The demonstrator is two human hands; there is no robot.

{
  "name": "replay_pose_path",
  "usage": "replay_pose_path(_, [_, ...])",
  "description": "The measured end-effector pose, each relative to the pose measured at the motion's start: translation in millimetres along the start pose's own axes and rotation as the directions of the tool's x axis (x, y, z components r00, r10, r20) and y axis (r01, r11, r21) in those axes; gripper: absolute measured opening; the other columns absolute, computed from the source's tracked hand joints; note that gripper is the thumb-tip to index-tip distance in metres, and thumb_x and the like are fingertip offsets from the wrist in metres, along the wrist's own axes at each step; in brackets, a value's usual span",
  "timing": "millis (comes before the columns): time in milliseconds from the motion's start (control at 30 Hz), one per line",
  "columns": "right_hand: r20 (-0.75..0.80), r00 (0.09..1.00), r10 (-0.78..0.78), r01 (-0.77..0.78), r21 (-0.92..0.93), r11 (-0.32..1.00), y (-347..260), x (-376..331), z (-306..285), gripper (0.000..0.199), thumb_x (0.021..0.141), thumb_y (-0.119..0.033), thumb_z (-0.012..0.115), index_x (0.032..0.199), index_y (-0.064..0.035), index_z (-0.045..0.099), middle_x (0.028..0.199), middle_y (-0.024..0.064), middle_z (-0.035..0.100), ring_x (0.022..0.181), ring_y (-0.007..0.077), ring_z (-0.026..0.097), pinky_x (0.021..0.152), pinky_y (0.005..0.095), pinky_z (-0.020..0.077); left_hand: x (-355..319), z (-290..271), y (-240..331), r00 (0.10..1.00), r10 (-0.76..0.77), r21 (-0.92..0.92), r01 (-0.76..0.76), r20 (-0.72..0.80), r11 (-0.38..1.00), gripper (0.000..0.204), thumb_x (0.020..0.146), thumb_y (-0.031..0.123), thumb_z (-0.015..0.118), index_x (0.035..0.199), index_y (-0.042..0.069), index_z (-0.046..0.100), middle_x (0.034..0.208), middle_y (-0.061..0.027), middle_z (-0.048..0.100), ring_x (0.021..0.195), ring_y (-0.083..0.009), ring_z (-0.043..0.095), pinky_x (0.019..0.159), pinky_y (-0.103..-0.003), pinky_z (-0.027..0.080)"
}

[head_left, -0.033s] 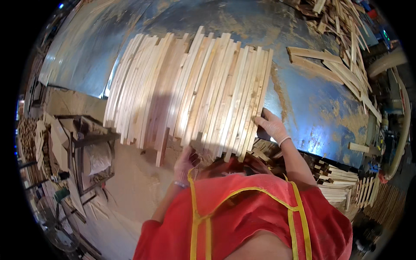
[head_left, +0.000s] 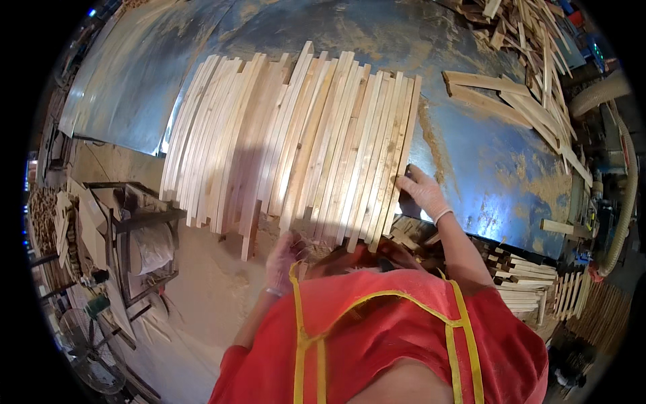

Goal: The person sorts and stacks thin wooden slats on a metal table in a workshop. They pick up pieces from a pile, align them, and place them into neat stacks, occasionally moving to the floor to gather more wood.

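nothing moved; right hand fingers flat on slat row, left hand fingers unclear, offcuts beyond

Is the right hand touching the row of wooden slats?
Touching. The head view shows the right hand with its fingers pressed against the right edge of the wooden slats lying on the blue table.

The red apron covers the near edge of the table and the lower forearms. The left hand sits under the near ends of the slats; its fingers are hidden, so its grip cannot be told. The right hand lies against the slats' right edge, palm side unseen. Scrap wood at the table's far right corner runs off into the dark rim. Stacked pieces at right are partly hidden by the arm.
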State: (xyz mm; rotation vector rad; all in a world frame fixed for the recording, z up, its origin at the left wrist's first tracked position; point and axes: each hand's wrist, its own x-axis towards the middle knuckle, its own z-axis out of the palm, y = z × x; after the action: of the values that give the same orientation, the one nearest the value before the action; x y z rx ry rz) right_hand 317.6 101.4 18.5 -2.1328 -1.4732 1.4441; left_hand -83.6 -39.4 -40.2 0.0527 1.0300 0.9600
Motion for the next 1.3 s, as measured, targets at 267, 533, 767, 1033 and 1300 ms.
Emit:
replay_pose_path(267, [0.032,0.996,-0.077,0.077,0.010,0.997,-13.3,33.7,17.3,0.106,0.089,-0.047,0.075,0.164,0.0033,0.019,0.137,0.0299,0.066,0.126,0.0401,0.066,0.109,0.0401,0.0486,73.8,101.7,136.9,0.968,-0.105,0.678,-0.082,0.230,0.731,0.057,0.098,0.029,0.069,0.142,-0.004,0.054,0.117,-0.0139,0.070,0.100,-0.0288,0.071,0.083,-0.044,0.059])
replay_pose_path(533, [-0.311,0.919,-0.241,0.235,-0.055,0.970,4.8,63.2,-43.3,0.077,0.093,-0.043,0.068,0.153,0.0017,0.047,0.124,0.0259,0.069,0.114,0.0395,0.067,0.097,0.0455,0.0524,56.2,142.2,131.6,0.830,0.528,0.983,-0.143,0.182,-0.116,0.073,0.085,0.019,0.077,0.152,0.004,0.052,0.128,-0.0197,0.071,0.114,-0.0313,0.070,0.098,-0.039,0.056])
replay_pose_path(767, [-0.296,0.814,-0.500,0.292,-0.535,0.792,-48.2,196.7,-110.6,0.074,0.097,-0.049,0.062,0.161,-0.0173,0.041,0.161,0.0170,0.047,0.144,0.0404,0.047,0.118,0.0495,0.0404,50.2,19.7,178.9,0.659,0.697,0.847,0.168,0.284,-0.504,0.087,0.077,0.018,0.085,0.155,0.008,0.049,0.162,-0.0204,0.044,0.141,-0.0384,0.053,0.114,-0.042,0.049])
replay_pose_path(1033, [-0.223,0.910,-0.349,0.111,-0.680,0.725,-83.6,210.5,-126.4,0.091,0.097,-0.074,0.052,0.164,-0.0147,0.035,0.156,0.0189,0.054,0.153,0.0358,0.040,0.123,0.0545,0.0325,63.1,80.2,112.2,0.494,0.638,0.667,0.146,0.591,-0.731,0.091,0.078,0.033,0.088,0.155,0.007,0.047,0.156,-0.0186,0.047,0.138,-0.0389,0.052,0.116,-0.049,0.044])
replay_pose_path(1300, [-0.106,0.780,-0.616,0.625,0.123,0.771,-76.3,19.4,-118.3,0.073,0.104,-0.041,0.065,0.161,-0.0024,0.041,0.131,0.0226,0.071,0.132,0.0334,0.064,0.112,0.0431,0.0491,75.0,224.9,-30.2,0.845,0.166,0.830,-0.431,0.509,-0.353,0.106,0.082,0.043,0.082,0.162,-0.002,0.028,0.141,-0.0290,0.061,0.129,-0.0436,0.059,0.110,-0.050,0.047])
